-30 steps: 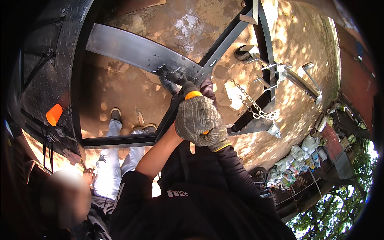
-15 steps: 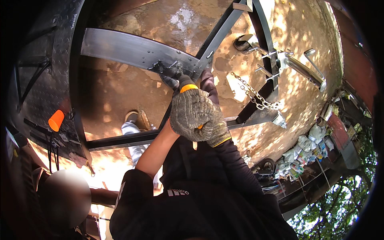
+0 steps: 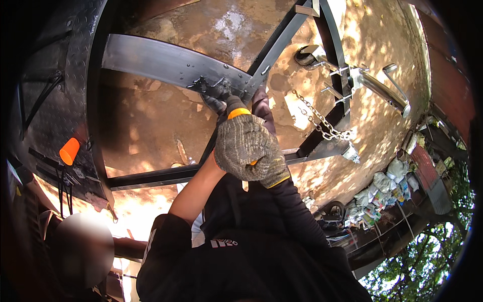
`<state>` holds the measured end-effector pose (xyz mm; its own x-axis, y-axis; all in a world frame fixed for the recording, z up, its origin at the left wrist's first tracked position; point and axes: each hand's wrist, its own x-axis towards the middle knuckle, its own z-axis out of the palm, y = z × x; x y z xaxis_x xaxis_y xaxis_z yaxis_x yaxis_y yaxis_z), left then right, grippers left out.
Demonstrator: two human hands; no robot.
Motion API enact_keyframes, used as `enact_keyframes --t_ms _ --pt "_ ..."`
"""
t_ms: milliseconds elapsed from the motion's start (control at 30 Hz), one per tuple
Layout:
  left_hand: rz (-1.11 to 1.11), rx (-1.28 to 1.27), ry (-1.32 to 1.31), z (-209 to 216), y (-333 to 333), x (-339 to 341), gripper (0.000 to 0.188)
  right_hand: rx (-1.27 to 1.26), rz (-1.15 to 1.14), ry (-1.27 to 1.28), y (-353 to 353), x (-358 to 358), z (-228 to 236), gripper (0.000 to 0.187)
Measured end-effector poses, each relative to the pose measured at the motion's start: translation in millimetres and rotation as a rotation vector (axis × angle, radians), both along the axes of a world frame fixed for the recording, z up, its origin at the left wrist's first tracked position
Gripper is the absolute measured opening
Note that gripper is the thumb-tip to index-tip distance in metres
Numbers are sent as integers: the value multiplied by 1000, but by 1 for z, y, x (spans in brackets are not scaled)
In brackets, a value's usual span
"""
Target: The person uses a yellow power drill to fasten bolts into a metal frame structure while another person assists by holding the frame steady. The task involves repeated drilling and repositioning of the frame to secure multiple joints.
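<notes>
Both my hands are closed together around a dark hand tool with an orange collar; its exact kind is hidden by the grip. My left hand, in a grey knit glove below a bare forearm, overlaps my right hand, whose glove has a yellow-edged cuff under a black sleeve. Most of the fingers are hidden. The tool's black far end meets the lower edge of a flat grey metal bar, close to its joint with a diagonal beam. Rough black material and small droplet-like specks mark the bar there.
Dark frame beams surround me. At right are a jack stand, a hanging chain and filled bags. An orange cup sits on the left tread-plate panel. A person is at lower left.
The other person's shoe and pale trouser leg beyond the lower beam have drawn back toward me, mostly out of sight. My hands and the tool stay nearly in place.
</notes>
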<state>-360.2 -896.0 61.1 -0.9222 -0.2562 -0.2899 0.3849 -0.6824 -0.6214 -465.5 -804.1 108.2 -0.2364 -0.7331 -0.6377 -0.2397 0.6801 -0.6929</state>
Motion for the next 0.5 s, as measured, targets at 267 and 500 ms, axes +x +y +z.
enact_keyframes --t_ms 267,500 --pt "22 -134 -68 -3 2 -6 36 -17 -1 -2 -4 0 4 67" --pt "12 -1 33 -1 -4 -1 36 -30 -20 -31 -5 3 2 67"
